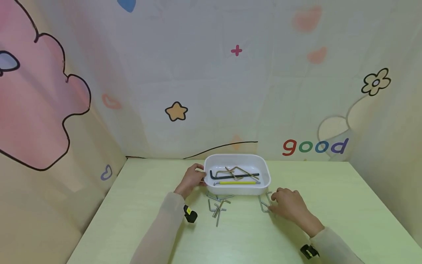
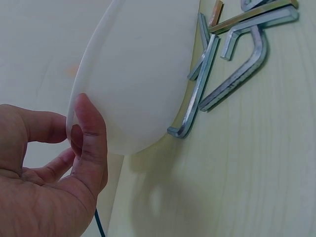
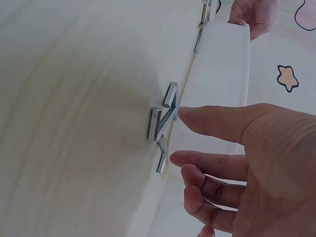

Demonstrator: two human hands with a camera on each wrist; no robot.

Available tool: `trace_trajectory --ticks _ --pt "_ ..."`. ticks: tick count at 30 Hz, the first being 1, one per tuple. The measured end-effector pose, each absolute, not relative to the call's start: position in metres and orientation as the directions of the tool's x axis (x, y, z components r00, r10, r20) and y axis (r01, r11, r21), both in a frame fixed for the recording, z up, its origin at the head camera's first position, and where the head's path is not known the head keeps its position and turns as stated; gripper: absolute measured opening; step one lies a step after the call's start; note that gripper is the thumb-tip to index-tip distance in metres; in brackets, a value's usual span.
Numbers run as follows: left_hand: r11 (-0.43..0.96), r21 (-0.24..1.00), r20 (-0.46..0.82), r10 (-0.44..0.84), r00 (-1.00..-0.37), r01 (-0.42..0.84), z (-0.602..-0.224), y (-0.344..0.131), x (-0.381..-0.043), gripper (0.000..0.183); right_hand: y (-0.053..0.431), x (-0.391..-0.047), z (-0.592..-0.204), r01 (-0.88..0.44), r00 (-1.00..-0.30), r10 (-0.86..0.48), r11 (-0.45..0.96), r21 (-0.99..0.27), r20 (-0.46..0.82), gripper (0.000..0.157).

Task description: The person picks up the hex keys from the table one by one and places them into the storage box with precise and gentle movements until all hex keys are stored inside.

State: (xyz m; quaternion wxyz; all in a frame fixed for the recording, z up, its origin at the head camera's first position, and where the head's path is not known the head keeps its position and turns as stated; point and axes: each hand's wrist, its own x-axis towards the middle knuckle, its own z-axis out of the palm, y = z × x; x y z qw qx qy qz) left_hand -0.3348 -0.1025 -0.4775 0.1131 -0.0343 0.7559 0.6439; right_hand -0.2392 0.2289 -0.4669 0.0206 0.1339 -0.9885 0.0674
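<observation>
My left hand (image 1: 191,179) pinches the left rim of a white plastic tray (image 1: 237,190), thumb outside the wall in the left wrist view. In the tray lie a large black hex key (image 1: 235,176), a yellow-sleeved hex key (image 1: 237,182) and some brass-coloured hex keys (image 1: 248,172). My right hand (image 1: 290,205) reaches to a few silver hex keys (image 3: 154,124) on the table by the tray's front right corner. Its thumb tip is right at them in the right wrist view, with a gap between thumb and forefinger.
A loose pile of silver and brass-coloured hex keys (image 2: 232,69) lies on the pale table (image 1: 240,238) in front of the tray's left half. Behind the table hangs a printed cloth backdrop (image 1: 211,91), and cloth sides flank it.
</observation>
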Motion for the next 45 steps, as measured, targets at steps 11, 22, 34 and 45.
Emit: trace_trajectory --ticks 11,22,34,45 --pt "0.159 0.966 -0.219 0.093 -0.971 -0.203 -0.476 -0.101 -0.334 0.033 0.233 -0.241 -0.474 -0.266 -0.964 -0.262 0.954 -0.136 0.045 0.011" --pt "0.159 0.965 -0.223 0.093 -0.97 -0.207 -0.477 -0.104 -0.334 0.033 0.235 -0.241 -0.477 -0.3 -0.953 -0.294 0.946 -0.123 0.066 0.006" --pt "0.148 0.967 -0.222 0.096 -0.97 -0.207 -0.475 -0.105 -0.337 0.034 0.234 -0.242 -0.478 -0.338 -0.941 -0.332 0.936 -0.103 0.072 0.017" --pt "0.151 0.967 -0.222 0.097 -0.97 -0.206 -0.477 -0.104 -0.333 0.031 0.236 -0.24 -0.481 -0.357 -0.934 -0.352 0.929 -0.096 0.066 0.019"
